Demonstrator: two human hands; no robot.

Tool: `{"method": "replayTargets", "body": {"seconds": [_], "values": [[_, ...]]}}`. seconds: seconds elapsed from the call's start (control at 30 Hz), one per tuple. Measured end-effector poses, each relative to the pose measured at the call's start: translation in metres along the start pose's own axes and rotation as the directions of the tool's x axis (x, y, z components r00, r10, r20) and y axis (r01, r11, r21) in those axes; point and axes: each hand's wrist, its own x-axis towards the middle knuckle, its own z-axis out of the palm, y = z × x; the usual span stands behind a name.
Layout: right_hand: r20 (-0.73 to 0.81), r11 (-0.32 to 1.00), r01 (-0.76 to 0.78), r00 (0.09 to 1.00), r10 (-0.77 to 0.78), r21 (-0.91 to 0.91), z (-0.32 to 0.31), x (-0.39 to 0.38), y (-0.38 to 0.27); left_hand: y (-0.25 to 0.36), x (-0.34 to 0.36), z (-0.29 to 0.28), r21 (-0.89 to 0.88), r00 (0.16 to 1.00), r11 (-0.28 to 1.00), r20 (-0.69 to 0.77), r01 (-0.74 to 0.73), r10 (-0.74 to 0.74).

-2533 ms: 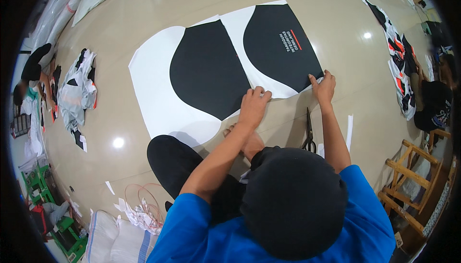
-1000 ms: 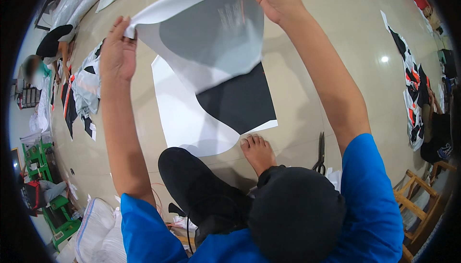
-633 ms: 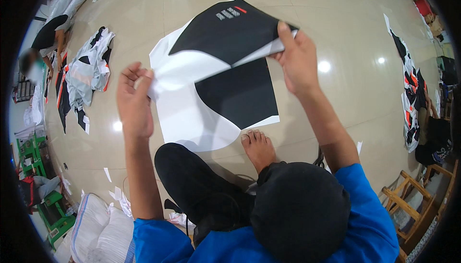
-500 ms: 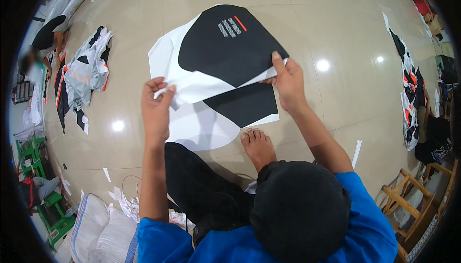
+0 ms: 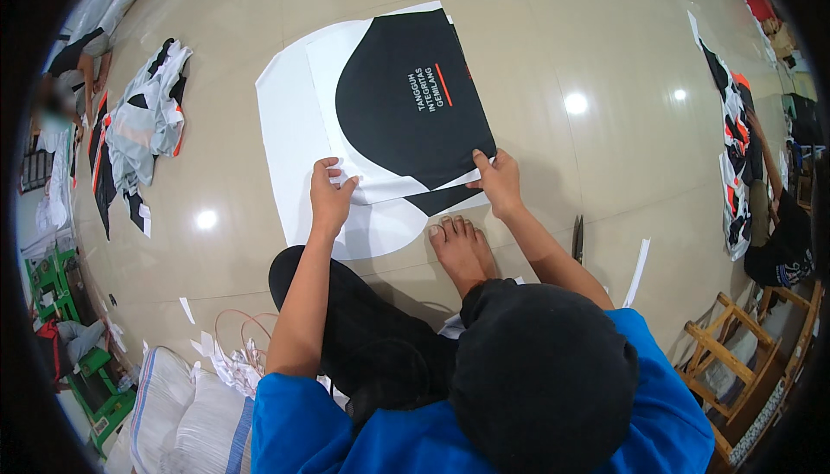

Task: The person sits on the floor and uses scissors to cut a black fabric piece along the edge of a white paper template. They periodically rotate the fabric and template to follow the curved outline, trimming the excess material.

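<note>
Head view, looking down on the work. The printed panel (image 5: pixel 402 102), black with a white border, pale lettering and a red bar, lies out on the tiled floor (image 5: pixel 622 171), well in from the floor's edges. It rests on top of a second panel (image 5: pixel 290 154), white and black, whose white part shows past it on the left and whose black near corner shows below it. The two far edges sit close together; the left edges are well apart.

Left grip (image 5: pixel 331 206): at the printed panel's near left corner, on the white border, thumb and forefinger spread. Cannot tell whether the fingers pinch the cloth. Right grip (image 5: pixel 503 184): closed on the near right corner, thumb on top of the black, fingers beneath.

A bare foot (image 5: pixel 464 253) is planted just beside the second panel's near edge. Dark scissors (image 5: pixel 577 240), partly hidden by the right forearm, lie on the floor to the right; a white strip (image 5: pixel 638 272) lies beyond them.

Toward the floor's left edge, a heap of grey and black cloth (image 5: pixel 143 132); at its near left corner, pale sacks (image 5: pixel 194 413). Near right corner: a wooden frame (image 5: pixel 722 349). One co-worker (image 5: pixel 78 57) bends at the left edge, another (image 5: pixel 782 232) sits low at the right.
</note>
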Motion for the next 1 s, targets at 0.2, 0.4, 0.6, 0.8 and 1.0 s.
{"method": "replayTargets", "body": {"seconds": [0.2, 0.4, 0.6, 0.8, 1.0], "values": [[-0.102, 0.974, 0.092, 0.988, -0.115, -0.208, -0.008, 0.009, -0.027, 0.002, -0.005, 0.000, 0.041, 1.000, 0.999, 0.002, 0.024, -0.024], [-0.112, 0.975, 0.037, 0.992, -0.063, -0.217, -0.017, -0.006, -0.016, 0.007, -0.014, -0.005, 0.051, 0.997, 0.996, 0.003, 0.077, -0.077], [-0.102, 0.969, 0.048, 0.992, -0.075, -0.243, -0.017, -0.014, -0.015, 0.001, -0.017, -0.007, 0.060, 0.997, 0.996, 0.017, 0.073, -0.074], [-0.078, 0.936, 0.114, 0.986, -0.148, -0.332, -0.024, -0.009, -0.008, -0.002, -0.020, -0.006, 0.089, 0.997, 0.994, 0.043, 0.067, -0.071], [-0.071, 0.881, 0.179, 0.970, -0.232, -0.437, -0.033, -0.004, 0.003, -0.006, -0.022, -0.007, 0.104, 0.995, 0.992, 0.066, 0.068, -0.075]]}}
